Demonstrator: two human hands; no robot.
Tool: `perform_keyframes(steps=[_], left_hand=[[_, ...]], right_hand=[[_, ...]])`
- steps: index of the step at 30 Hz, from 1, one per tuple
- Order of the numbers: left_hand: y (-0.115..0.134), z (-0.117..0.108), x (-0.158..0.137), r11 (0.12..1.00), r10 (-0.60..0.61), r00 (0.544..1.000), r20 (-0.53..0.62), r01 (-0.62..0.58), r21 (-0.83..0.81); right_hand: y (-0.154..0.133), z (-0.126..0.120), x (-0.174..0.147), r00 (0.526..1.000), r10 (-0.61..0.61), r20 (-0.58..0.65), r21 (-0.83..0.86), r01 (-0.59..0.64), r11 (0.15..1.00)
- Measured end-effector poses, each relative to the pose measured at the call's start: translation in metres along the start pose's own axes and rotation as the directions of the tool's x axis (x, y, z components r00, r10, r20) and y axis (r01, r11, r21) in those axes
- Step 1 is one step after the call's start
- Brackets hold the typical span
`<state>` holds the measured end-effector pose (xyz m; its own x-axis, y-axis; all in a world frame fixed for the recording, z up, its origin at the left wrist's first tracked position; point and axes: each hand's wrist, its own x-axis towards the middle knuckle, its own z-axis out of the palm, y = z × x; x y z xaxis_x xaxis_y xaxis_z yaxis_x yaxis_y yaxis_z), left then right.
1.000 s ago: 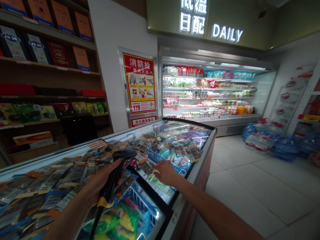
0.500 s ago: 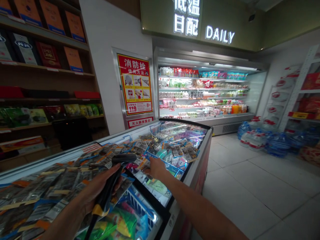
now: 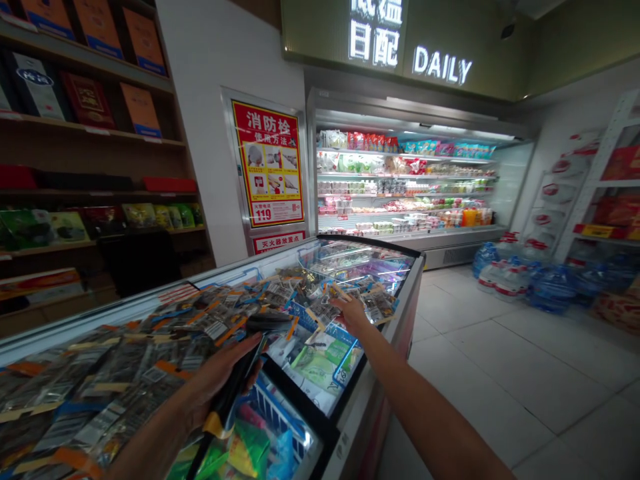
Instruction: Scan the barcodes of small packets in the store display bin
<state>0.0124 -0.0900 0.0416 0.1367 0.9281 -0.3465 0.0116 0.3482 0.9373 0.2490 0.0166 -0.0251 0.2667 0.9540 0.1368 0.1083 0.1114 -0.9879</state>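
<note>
My left hand (image 3: pixel 227 373) is wrapped round the handle of a black barcode scanner (image 3: pixel 235 383) with a yellow band near its cable end. The scanner's head points forward over the freezer lid. My right hand (image 3: pixel 351 315) is closed at the edge of a small clear-and-grey packet (image 3: pixel 323 312), its fingertips partly hidden among other packets. Many similar flat packets (image 3: pixel 145 373) with orange, blue and tan edges lie spread over the glass top of the chest freezer (image 3: pixel 305 263).
Beneath the glass are blue wire baskets (image 3: pixel 285 413) with bagged goods. Shelves of boxes (image 3: pixel 143 110) stand at the left. A lit chiller (image 3: pixel 405 170) stands behind. Water bottles (image 3: pixel 555 290) sit on the tiled floor (image 3: pixel 465 360) at the right.
My right hand has moved forward and to the right with a packet, uncovering more of the glass. My left hand and the scanner have shifted slightly right.
</note>
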Motion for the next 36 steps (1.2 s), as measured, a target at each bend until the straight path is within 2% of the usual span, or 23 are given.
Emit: perform_keyframes(steps=[6, 12, 16, 20, 24, 30, 36], left_hand=[[-0.003, -0.001, 0.006, 1.000, 0.020, 1.000, 0.018, -0.020, -0.024], [0.012, 0.008, 0.008, 0.991, -0.067, 0.997, 0.037, 0.071, -0.111], [0.023, 0.023, 0.012, 0.996, -0.012, 0.994, 0.108, 0.021, -0.084], [0.021, 0.031, 0.018, 0.995, 0.026, 0.991, 0.131, -0.013, -0.103], [0.015, 0.026, 0.023, 0.995, -0.005, 0.995, 0.099, 0.015, -0.102], [0.015, 0.020, 0.023, 0.993, 0.020, 0.993, 0.113, -0.007, -0.115], [0.016, 0.021, 0.021, 0.993, 0.004, 0.993, 0.115, 0.010, -0.119]], right_hand=[[0.012, -0.002, 0.000, 0.989, 0.096, -0.111, 0.099, -0.085, 0.991], [0.010, -0.008, 0.004, 0.992, 0.093, -0.087, 0.160, -0.078, 0.984], [0.010, -0.010, 0.001, 0.995, 0.068, -0.075, 0.107, -0.060, 0.992], [0.013, -0.010, 0.002, 0.994, 0.080, -0.070, 0.131, -0.071, 0.989], [0.016, -0.009, 0.005, 0.993, 0.082, -0.088, 0.165, -0.067, 0.984], [0.021, -0.008, 0.003, 0.999, -0.013, -0.050, 0.066, 0.016, 0.998], [0.026, -0.008, 0.007, 0.994, 0.073, -0.084, 0.193, -0.056, 0.980]])
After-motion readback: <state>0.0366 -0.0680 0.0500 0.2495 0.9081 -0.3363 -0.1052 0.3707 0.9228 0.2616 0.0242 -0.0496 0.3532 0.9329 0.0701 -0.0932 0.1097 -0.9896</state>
